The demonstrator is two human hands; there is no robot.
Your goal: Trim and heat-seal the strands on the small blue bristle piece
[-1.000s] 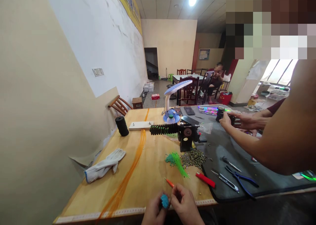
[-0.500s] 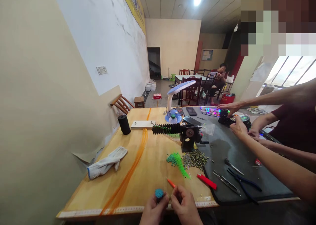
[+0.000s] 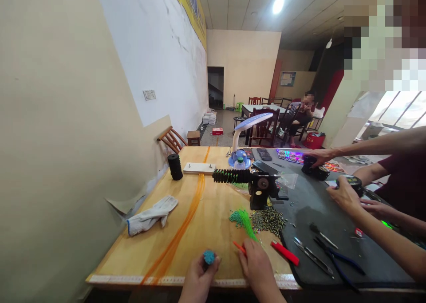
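Note:
My left hand (image 3: 199,280) is closed round a small black holder topped with a blue bristly tuft (image 3: 209,256), held upright near the table's front edge. My right hand (image 3: 258,266) reaches forward over the wooden table (image 3: 196,232), its fingers bent down beside an orange pen (image 3: 239,247) and the near end of a bunch of green strands (image 3: 248,223). Whether the fingers pinch anything is hidden. Beyond lie teal beads (image 3: 235,217) and a heap of small dark beads (image 3: 270,220).
A black vise with a coiled spindle (image 3: 246,181) stands mid-table, a desk lamp (image 3: 244,136) behind it. White gloves (image 3: 151,215) and orange strands (image 3: 184,225) lie left. A red lighter (image 3: 284,252), pliers (image 3: 339,261) and tweezers lie on a dark mat (image 3: 319,214). A co-worker's hands (image 3: 346,195) work right.
My two hands have come apart: the right hand has moved forward to the green strands, while the left stays with the blue tuft. The co-worker's arms shifted right.

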